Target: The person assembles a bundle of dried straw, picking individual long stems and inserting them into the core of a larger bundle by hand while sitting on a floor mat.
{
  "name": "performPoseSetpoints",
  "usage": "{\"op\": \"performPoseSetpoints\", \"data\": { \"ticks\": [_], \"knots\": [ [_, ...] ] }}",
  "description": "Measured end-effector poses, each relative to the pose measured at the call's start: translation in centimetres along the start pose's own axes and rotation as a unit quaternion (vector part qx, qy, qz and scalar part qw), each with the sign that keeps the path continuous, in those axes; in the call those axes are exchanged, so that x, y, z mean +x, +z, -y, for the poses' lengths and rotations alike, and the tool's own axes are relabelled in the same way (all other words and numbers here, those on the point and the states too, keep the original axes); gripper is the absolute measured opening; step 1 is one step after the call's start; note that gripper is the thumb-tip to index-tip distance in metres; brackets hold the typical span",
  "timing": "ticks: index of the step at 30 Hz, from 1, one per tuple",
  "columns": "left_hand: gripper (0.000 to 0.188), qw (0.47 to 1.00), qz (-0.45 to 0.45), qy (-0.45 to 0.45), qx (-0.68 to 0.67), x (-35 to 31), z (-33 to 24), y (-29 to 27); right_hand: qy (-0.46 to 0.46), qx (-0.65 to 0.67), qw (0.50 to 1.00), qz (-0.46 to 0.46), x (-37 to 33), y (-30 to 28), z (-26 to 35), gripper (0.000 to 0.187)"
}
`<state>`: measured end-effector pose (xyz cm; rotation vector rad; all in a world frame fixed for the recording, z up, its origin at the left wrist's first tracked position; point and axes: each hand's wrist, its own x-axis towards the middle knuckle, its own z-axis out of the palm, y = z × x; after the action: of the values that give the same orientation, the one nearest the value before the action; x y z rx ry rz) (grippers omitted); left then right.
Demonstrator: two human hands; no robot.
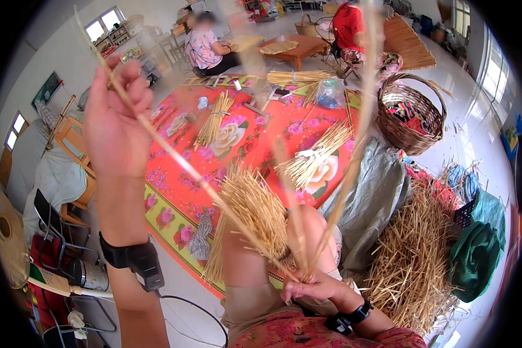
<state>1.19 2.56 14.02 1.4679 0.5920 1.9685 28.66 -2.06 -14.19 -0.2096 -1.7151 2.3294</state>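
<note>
My left hand (pixel 120 107) is raised at the left, fingers curled round a long pale straw stalk (pixel 182 162). The stalk slants down to my right hand (pixel 312 288), which is closed low over my lap. From that fist other long straws (pixel 345 191) fan upward, blurred by motion. A thick straw bundle (pixel 252 206) lies across my legs, its narrow end beside my right hand. The fingertips of my right hand are partly hidden. Each wrist wears a black strapped device.
Ahead lies a red floral cloth (pixel 182 153) with tied straw bundles (pixel 214 119) and a hammer-like tool (pixel 265 103). At right stand a wicker basket (pixel 412 124) and a heap of loose straw (pixel 412 255). Two people sit beyond; chairs (pixel 75 145) are at left.
</note>
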Motion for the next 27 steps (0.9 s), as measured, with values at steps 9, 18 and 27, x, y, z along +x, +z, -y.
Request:
{"op": "performPoseSetpoints", "data": {
  "ticks": [9,18,27],
  "knots": [
    [0.022,0.888,0.096,-0.183,0.411,-8.5,6.4,0.1,-0.140,0.304,0.906,-0.258,1.9,-1.6,-0.6,0.046],
    [0.018,0.808,0.186,-0.127,0.545,-11.7,6.9,0.6,-0.093,0.293,0.891,-0.334,4.1,-3.3,-4.7,0.037],
    [0.013,0.842,0.161,-0.170,0.487,-11.5,6.6,0.3,-0.200,0.023,0.861,-0.467,4.1,-5.7,-0.8,0.039]
  ]
}}
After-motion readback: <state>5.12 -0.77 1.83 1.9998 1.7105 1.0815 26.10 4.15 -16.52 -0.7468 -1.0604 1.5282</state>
